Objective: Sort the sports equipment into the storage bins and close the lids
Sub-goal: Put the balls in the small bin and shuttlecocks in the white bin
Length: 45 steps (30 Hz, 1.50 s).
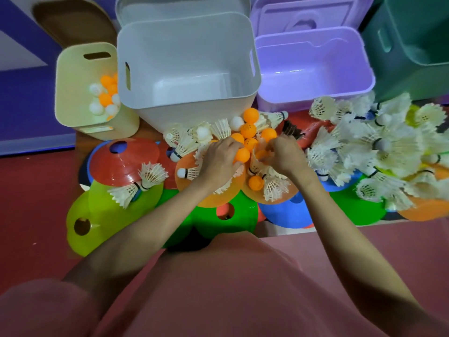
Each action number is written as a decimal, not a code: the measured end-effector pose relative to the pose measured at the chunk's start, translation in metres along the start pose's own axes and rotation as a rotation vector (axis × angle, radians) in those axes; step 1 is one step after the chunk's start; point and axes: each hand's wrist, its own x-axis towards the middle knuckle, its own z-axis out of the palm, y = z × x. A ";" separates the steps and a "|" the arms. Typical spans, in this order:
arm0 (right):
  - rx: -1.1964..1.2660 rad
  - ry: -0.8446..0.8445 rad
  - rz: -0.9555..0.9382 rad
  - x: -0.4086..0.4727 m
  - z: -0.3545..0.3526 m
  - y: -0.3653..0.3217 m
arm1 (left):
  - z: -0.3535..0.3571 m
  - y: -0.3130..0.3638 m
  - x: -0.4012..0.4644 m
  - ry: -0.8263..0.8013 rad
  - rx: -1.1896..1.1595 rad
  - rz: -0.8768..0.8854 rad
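Several orange ping-pong balls [248,130] and a white one [236,122] lie heaped among white shuttlecocks [379,142] in front of the bins. My left hand [220,159] curls its fingers round an orange ball [241,154]. My right hand [283,154] pinches another orange ball [262,153] beside it. A cream bin [73,93] at the left holds orange and white balls. The white bin [189,69] in the middle and the purple bin [315,69] to its right stand open with nothing inside.
Flat cone markers in red [124,161], yellow-green [102,215], green [233,222], blue [284,212] and orange cover the table under the pile. A green bin [413,45] stands far right. A purple lid [308,15] and a white lid [170,6] lean behind their bins.
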 end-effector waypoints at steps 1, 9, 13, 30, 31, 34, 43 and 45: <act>0.017 0.038 0.021 -0.002 -0.002 0.000 | -0.004 -0.002 -0.002 0.029 -0.022 -0.011; 0.361 0.331 -0.027 -0.032 -0.012 -0.052 | -0.060 -0.041 -0.043 0.273 -0.261 -0.183; 0.443 0.292 -0.152 -0.030 0.011 -0.106 | -0.089 -0.083 -0.065 0.435 -0.262 -0.228; 0.334 0.308 -0.550 0.090 0.028 -0.331 | -0.197 -0.268 -0.060 0.467 -0.124 -0.580; 0.329 0.306 -0.538 0.096 0.029 -0.335 | -0.197 -0.270 -0.057 0.444 -0.103 -0.599; 0.327 0.293 -0.497 0.105 0.032 -0.339 | -0.196 -0.276 -0.054 0.394 -0.052 -0.630; 0.408 0.382 -0.463 0.045 0.037 -0.272 | -0.172 -0.239 -0.063 0.495 -0.136 -0.375; 0.403 0.381 -0.429 0.026 0.037 -0.248 | -0.164 -0.217 -0.063 0.500 -0.160 -0.295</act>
